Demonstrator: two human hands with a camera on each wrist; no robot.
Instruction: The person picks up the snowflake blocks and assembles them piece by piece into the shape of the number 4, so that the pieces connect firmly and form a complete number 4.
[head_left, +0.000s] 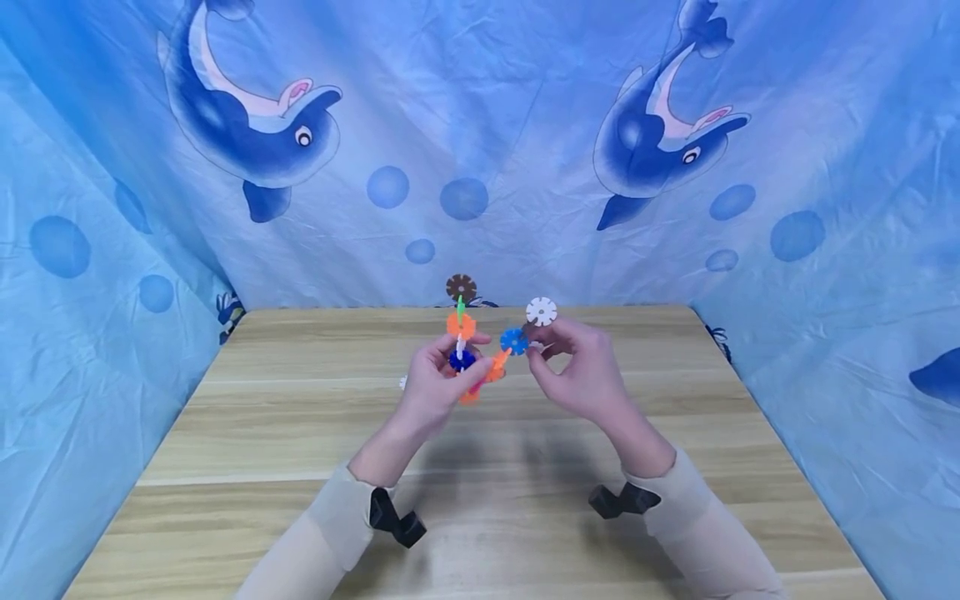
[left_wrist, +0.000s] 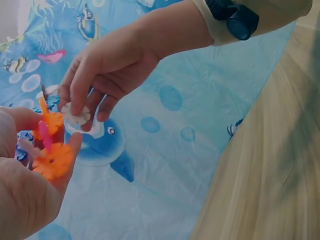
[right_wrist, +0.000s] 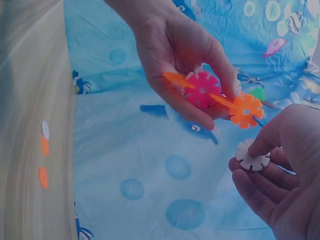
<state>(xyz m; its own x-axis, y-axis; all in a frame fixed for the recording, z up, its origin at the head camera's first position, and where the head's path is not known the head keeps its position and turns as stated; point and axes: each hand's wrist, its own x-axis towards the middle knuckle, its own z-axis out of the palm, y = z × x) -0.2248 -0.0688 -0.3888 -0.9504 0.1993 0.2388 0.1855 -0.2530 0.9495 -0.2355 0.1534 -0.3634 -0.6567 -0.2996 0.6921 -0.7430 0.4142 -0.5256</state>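
Note:
My left hand (head_left: 435,379) grips a chain of interlocking snowflake discs. Up its left side run a dark blue disc (head_left: 462,360), an orange disc (head_left: 461,326), a green disc (head_left: 461,309) and a brown disc (head_left: 461,287) on top. A pink disc (right_wrist: 203,88) sits at the left palm, joined to orange ones. To the right, a light blue disc (head_left: 514,342) continues the chain, with a white disc (head_left: 542,312) above it. My right hand (head_left: 581,371) pinches another white disc (right_wrist: 252,155) between thumb and fingers, close beside the light blue one.
Both hands are raised over a wooden table (head_left: 300,450). A white disc (right_wrist: 45,130) and two orange discs, one being the lower orange disc (right_wrist: 43,177), lie on it. A blue dolphin-printed curtain (head_left: 510,100) encloses the back and sides. Each wrist wears a black camera mount (head_left: 397,518).

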